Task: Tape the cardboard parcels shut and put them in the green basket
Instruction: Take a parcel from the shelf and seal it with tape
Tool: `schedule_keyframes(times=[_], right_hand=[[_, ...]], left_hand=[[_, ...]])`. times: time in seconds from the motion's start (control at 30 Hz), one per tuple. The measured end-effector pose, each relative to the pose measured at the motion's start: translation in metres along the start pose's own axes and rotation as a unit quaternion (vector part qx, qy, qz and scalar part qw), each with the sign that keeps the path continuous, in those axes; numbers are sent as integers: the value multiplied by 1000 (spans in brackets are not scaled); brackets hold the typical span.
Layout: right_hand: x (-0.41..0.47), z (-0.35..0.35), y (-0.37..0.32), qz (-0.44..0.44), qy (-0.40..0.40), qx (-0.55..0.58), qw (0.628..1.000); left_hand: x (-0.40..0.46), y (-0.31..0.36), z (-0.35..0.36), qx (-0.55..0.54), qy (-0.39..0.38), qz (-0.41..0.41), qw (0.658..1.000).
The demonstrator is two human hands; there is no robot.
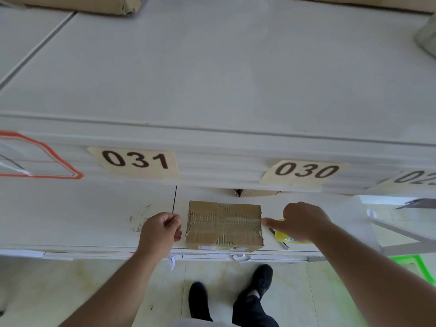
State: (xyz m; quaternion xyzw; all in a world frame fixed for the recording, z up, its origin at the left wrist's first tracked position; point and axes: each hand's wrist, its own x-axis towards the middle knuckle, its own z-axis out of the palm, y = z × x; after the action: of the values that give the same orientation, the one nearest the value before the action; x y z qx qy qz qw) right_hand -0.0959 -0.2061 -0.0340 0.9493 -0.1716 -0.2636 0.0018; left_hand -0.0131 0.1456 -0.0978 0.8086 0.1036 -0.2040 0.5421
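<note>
Two hands are working either side of one worn brown cardboard parcel (224,224), which is lying flat near the front edge of the white lower shelf (94,223), within easy reach for taping. Curled into a fist, the left hand (161,228) is sitting just beside the parcel's left end; whether it is pinching a tape end, I cannot tell. Gripping a yellow tape roll (289,237), the right hand (302,220) is touching the right end, probably stretching a strip across. Partly visible, the green basket (417,267) is waiting on the floor to the right.
</note>
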Motion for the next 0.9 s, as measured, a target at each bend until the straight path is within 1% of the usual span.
schedule_keyframes(times=[0.2,0.37,0.4,0.5,0.53,0.57,0.6,0.63,0.67,0.7,0.73,0.8,0.83,0.9], right_hand=[[2,12,-3,10,-9,12,1000],[0,12,-5,12,-10,6,1000],[0,12,-6,13,-10,5,1000],[-1,12,-5,12,-5,2,1000],[-1,12,-4,12,-5,2,1000],[-2,12,-3,13,-5,2,1000],[-1,12,-2,14,-6,2,1000],[-1,12,-2,15,-7,3,1000],[-1,12,-2,15,-8,3,1000],[-1,12,-2,13,-8,3,1000],[-1,12,-3,11,-9,5,1000],[0,12,-5,5,-10,10,1000],[-1,11,-6,3,-10,11,1000],[-1,9,-7,-2,-12,6,1000]], left_hand=[[4,-5,4,-43,-28,-53,997],[-4,1,16,-49,-33,-85,995],[-6,0,19,-29,-35,-90,995],[-6,-13,27,122,-49,-97,987],[-7,-19,29,138,-30,-109,984],[-11,-22,28,129,6,-103,986],[-16,-22,27,101,66,-85,989],[-23,-17,25,72,127,-48,988],[-31,-10,25,56,154,-6,986],[-40,0,26,51,140,38,988],[-47,8,30,55,90,61,993],[-58,15,40,111,-19,68,991],[-60,13,44,143,-47,68,986],[-59,6,43,161,-73,61,982]])
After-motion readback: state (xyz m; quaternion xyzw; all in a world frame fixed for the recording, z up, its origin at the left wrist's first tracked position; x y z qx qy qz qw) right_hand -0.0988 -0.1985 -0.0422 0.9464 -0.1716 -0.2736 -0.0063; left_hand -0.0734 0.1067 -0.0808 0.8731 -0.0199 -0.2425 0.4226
